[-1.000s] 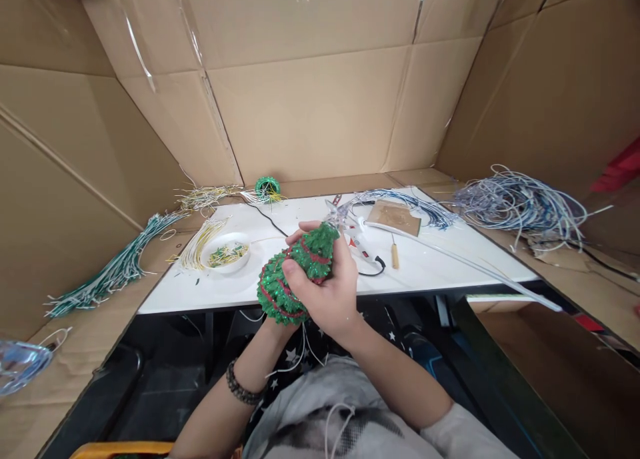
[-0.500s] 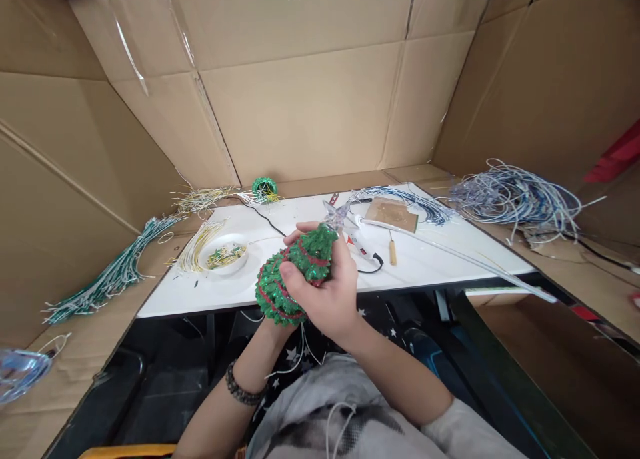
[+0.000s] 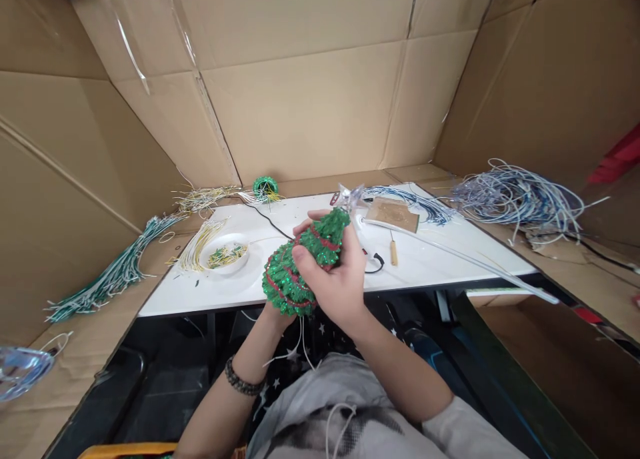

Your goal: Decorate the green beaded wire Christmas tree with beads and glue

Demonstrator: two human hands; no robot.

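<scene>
A small green glittery Christmas tree [image 3: 287,282] with red garland is held tilted in front of me, its top pointing up and to the right. A clear star [image 3: 351,196] crowns it. My right hand [image 3: 345,282] is closed round the upper part, thumb across the near side. My left hand [image 3: 279,316] is under the lower part and mostly hidden by it, supporting the tree. Fingertips [image 3: 303,226] show behind the tree; whose they are I cannot tell. Thin white wires [image 3: 301,342] hang from its base.
On the white table [image 3: 175,299] are a bowl [image 3: 224,266] of small wired parts, a wooden-handled tool [image 3: 393,252], a brown board [image 3: 393,216] and a long white-clear rod [image 3: 470,256]. Wire bundles [image 3: 520,196] lie at right, green-white wires [image 3: 110,272] at left. A green glittery ring [image 3: 265,186] sits behind. Cardboard walls [image 3: 300,112] surround the table.
Both hands have shifted slightly up and to the right with the tree. The star is now farther right and higher. The grip looks the same.
</scene>
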